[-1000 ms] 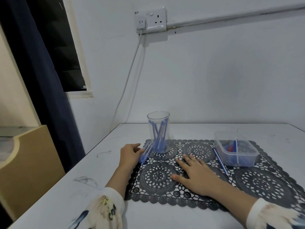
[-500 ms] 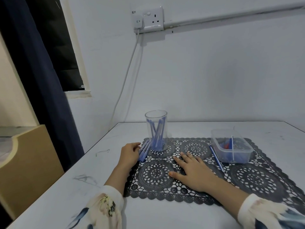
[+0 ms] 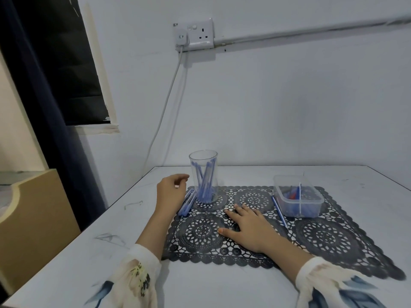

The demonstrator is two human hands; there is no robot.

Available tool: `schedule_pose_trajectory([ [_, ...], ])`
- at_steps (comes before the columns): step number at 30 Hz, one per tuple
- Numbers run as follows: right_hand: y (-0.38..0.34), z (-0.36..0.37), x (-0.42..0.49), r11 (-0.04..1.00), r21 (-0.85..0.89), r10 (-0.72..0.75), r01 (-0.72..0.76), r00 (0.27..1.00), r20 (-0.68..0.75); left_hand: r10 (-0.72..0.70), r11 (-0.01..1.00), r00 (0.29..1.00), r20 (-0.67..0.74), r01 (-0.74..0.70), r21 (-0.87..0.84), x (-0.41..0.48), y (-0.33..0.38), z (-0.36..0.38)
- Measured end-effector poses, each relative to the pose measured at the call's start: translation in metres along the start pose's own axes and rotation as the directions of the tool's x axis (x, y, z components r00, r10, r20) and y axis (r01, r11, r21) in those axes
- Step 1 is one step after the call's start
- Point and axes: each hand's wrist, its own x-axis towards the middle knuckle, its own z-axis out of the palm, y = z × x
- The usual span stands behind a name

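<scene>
A clear glass holding several blue pens stands at the back left of a dark lace mat. A small bundle of blue pens lies on the mat's left edge beside the glass. My left hand hovers just left of the glass and above the bundle, its fingers loosely curled and holding nothing. My right hand lies flat on the mat, fingers spread. To the right, a clear plastic box holds blue and red pens, and a single blue pen lies on the mat against its left side.
The white table meets the wall at the back. A white cable hangs from a wall socket down behind the table. A wooden cabinet and a dark curtain stand to the left.
My left hand has lifted off the bundle of pens and now hangs beside the glass with curled fingers. The right hand stays flat on the mat.
</scene>
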Motion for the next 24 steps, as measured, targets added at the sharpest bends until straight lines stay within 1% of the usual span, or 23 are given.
schedule_pose_trajectory([
  [3, 0.001, 0.000, 0.000, 1.000, 0.005, 0.002, -0.002, 1.000, 0.000, 0.079, 0.996, 0.997, -0.004, -0.079, 0.032, 0.018, 0.027, -0.001],
  [5, 0.001, 0.000, 0.000, 1.000, -0.001, 0.001, -0.001, 1.000, -0.001, 0.096, 0.987, 0.995, 0.016, -0.097, 0.127, 0.038, 0.041, -0.001],
  [6, 0.001, 0.000, 0.000, 1.000, -0.002, 0.000, 0.000, 1.000, 0.000, 0.078, 0.978, 0.996, 0.048, -0.086, 0.189, 0.050, 0.047, 0.000],
  [8, 0.000, 0.000, 0.000, 1.000, -0.003, -0.002, 0.002, 1.000, 0.006, 0.007, 0.945, 0.987, 0.158, -0.058, 0.321, 0.072, 0.055, 0.004],
  [10, 0.001, 0.000, 0.000, 1.000, -0.004, -0.002, 0.002, 1.000, 0.007, -0.085, 0.904, 0.956, 0.279, -0.044, 0.426, 0.088, 0.062, 0.010],
  [14, 0.001, 0.000, -0.001, 1.000, 0.002, -0.009, 0.009, 1.000, -0.001, -0.308, 0.884, 0.854, 0.420, 0.094, 0.458, 0.101, 0.076, 0.019],
  [17, 0.001, -0.001, 0.000, 1.000, 0.017, -0.016, 0.016, 1.000, -0.009, -0.389, 0.839, 0.792, 0.470, 0.094, 0.536, 0.107, 0.085, 0.023],
  [19, 0.002, 0.001, 0.002, 1.000, 0.024, -0.016, 0.017, 1.000, -0.018, -0.454, 0.776, 0.752, 0.477, 0.071, 0.626, 0.110, 0.089, 0.025],
  [22, 0.002, 0.002, 0.003, 0.999, 0.030, -0.020, 0.020, 1.000, -0.020, -0.578, 0.651, 0.675, 0.458, 0.043, 0.758, 0.115, 0.091, 0.031],
  [24, 0.003, 0.002, 0.003, 0.999, 0.034, -0.020, 0.021, 1.000, -0.021, -0.619, 0.591, 0.646, 0.447, 0.009, 0.807, 0.117, 0.091, 0.035],
])
